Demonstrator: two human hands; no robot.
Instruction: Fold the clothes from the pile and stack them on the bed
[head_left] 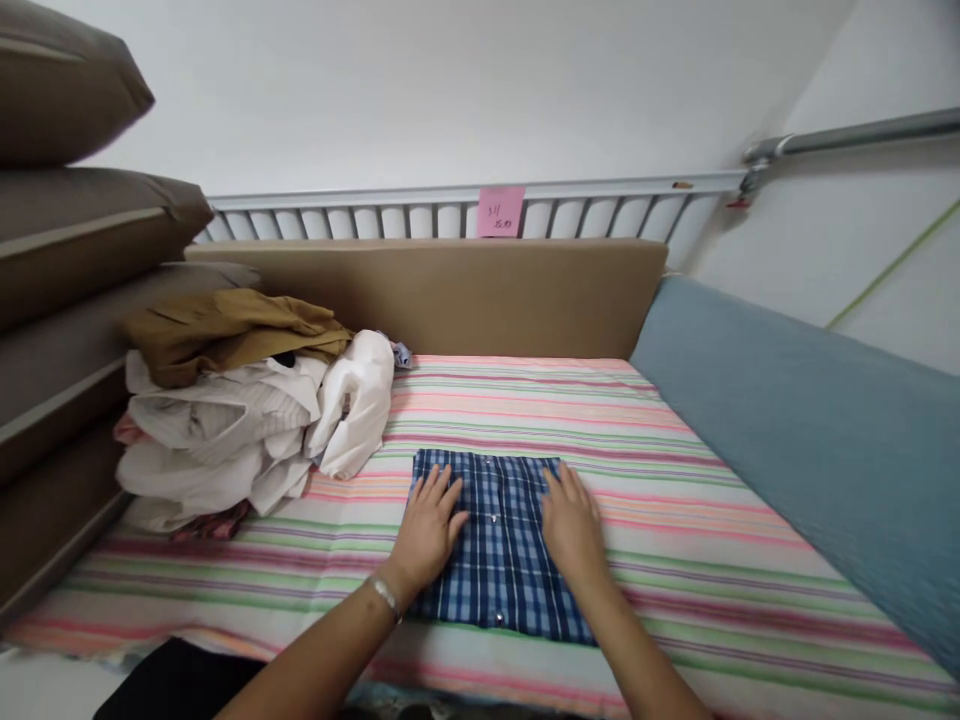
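Observation:
A folded blue plaid shirt (pixel 499 545) lies flat on the striped bed sheet (pixel 675 480) near the front edge. My left hand (pixel 427 530) rests flat on the shirt's left side, fingers stretched out, with a bracelet at the wrist. My right hand (pixel 574 530) lies flat on the shirt's right side, fingers also extended. Both palms press down on the cloth and hold nothing.
A heap of white and mustard-brown clothes (pixel 240 400) sits at the back left. Stacked brown cushions (pixel 67 250) line the left side. A tan headboard (pixel 450 295), a rail with a pink note (pixel 500 211), and a blue-grey cushion (pixel 810 430) on the right bound the bed.

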